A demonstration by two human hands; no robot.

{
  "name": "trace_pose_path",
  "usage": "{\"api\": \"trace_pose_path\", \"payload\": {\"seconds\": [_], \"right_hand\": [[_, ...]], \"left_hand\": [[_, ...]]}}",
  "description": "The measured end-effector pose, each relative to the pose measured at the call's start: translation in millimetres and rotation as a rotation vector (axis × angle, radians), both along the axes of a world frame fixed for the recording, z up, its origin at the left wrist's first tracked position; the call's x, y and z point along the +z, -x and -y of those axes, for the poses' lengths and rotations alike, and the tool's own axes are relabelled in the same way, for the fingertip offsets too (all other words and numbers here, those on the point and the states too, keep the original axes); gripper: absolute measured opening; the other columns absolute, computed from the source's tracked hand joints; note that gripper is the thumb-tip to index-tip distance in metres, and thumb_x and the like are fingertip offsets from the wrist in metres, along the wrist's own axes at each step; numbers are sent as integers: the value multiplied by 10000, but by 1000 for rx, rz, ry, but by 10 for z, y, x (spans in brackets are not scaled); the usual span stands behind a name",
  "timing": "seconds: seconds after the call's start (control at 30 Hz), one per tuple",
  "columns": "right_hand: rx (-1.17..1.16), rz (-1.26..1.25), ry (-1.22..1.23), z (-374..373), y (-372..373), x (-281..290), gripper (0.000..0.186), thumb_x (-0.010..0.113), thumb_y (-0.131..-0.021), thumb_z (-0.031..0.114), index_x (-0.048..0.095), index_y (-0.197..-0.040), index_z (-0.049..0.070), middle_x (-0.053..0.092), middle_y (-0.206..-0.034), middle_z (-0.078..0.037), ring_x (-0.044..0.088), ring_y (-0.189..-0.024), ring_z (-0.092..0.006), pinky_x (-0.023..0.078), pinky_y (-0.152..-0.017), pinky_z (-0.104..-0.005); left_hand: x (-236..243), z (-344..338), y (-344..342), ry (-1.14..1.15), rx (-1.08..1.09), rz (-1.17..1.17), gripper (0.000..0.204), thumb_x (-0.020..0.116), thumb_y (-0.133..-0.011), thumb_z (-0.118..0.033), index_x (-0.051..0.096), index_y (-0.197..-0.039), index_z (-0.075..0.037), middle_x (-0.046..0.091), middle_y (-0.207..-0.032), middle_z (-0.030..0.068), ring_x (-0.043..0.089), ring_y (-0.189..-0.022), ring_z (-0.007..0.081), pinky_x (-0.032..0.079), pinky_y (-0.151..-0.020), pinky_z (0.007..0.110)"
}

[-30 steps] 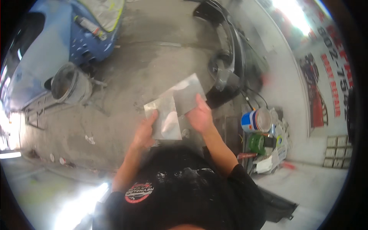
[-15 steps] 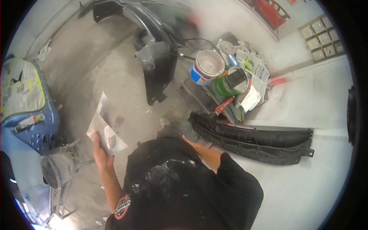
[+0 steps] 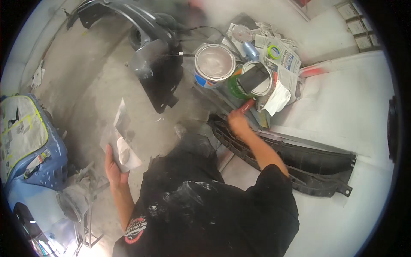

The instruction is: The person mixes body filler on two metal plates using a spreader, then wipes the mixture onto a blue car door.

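Observation:
My left hand [image 3: 116,165] holds thin, pale flat plates [image 3: 117,128] with a creamy white blob on the front one. My right hand [image 3: 237,122] is closed on the lower end of a red tube [image 3: 248,104], beside a stack of supplies. Above it are an open white-and-blue can [image 3: 214,62] of pale substance and a green can [image 3: 235,88] with a dark pad [image 3: 252,77] on top. Crumpled white paper [image 3: 277,98] lies to their right, on newspaper [image 3: 286,70].
A long black plastic trim [image 3: 317,162] lies below the supplies against the white surfaces. A dark car panel [image 3: 160,90] and hose stand toward the back. At the left are a masked blue car part [image 3: 53,143] and a grey bucket [image 3: 70,201] on a metal stand.
The view has swung toward the supplies on the right. My left hand alone now holds the plates; my right hand has left them and moved up to the red tube.

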State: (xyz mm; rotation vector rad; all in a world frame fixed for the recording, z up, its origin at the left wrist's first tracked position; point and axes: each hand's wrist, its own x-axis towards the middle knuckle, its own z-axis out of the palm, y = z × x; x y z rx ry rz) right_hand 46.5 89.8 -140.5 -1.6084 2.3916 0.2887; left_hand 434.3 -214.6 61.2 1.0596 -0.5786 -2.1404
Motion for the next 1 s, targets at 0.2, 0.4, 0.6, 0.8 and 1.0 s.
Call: {"api": "trace_pose_path", "payload": {"seconds": [0.2, 0.4, 0.6, 0.8, 1.0], "right_hand": [[37, -233, -31, -367, 872, -465, 378, 633, -797, 266, 677, -1072, 9, 578, -1196, -162, 523, -1170, -381, 380, -1050, -546], [208, -167, -286, -40, 703, -103, 294, 559, -878, 184, 639, -1103, 14, 597, -1187, -230, 566, -1134, -377, 442, -997, -506], [-141, 468, -200, 790, -533, 613, 453, 626, -892, 305, 488, -1186, -11, 633, -1119, -282, 653, -1015, -385, 509, -856, -472], [-648, 1752, 155, 1620, -1378, 851, 403, 534, -1008, 348, 459, -1239, 26, 607, -854, -85, 685, -868, -208, 550, -731, -359], [-412, 2037, 439, 2160, -2040, 1886, 292, 594, -974, 152, 486, -1205, 10, 660, -1036, -148, 680, -903, -246, 570, -778, -386]], "left_hand": [[-1, 1, -53, -67, -13, -25, 495, 514, -1022, -363, 527, -1356, 2, 663, -1218, 115, 663, -1043, 201, 540, -915, 336], [130, -67, -338, -56, 126, -36, 437, 516, -1022, -336, 559, -1303, -4, 677, -1176, 101, 675, -1014, 202, 557, -876, 352], [-56, -132, -701, -63, 222, -67, 428, 526, -1020, -321, 550, -1304, -2, 666, -1197, 113, 659, -1065, 227, 528, -946, 382], [-40, -76, -809, -45, 180, -107, 485, 457, -1045, -324, 474, -1361, 43, 591, -1307, 159, 605, -1166, 250, 490, -1004, 400], [134, 3, -803, -10, 154, -113, 462, 502, -1030, -338, 513, -1330, 14, 625, -1264, 144, 631, -1130, 246, 503, -992, 404]]}}
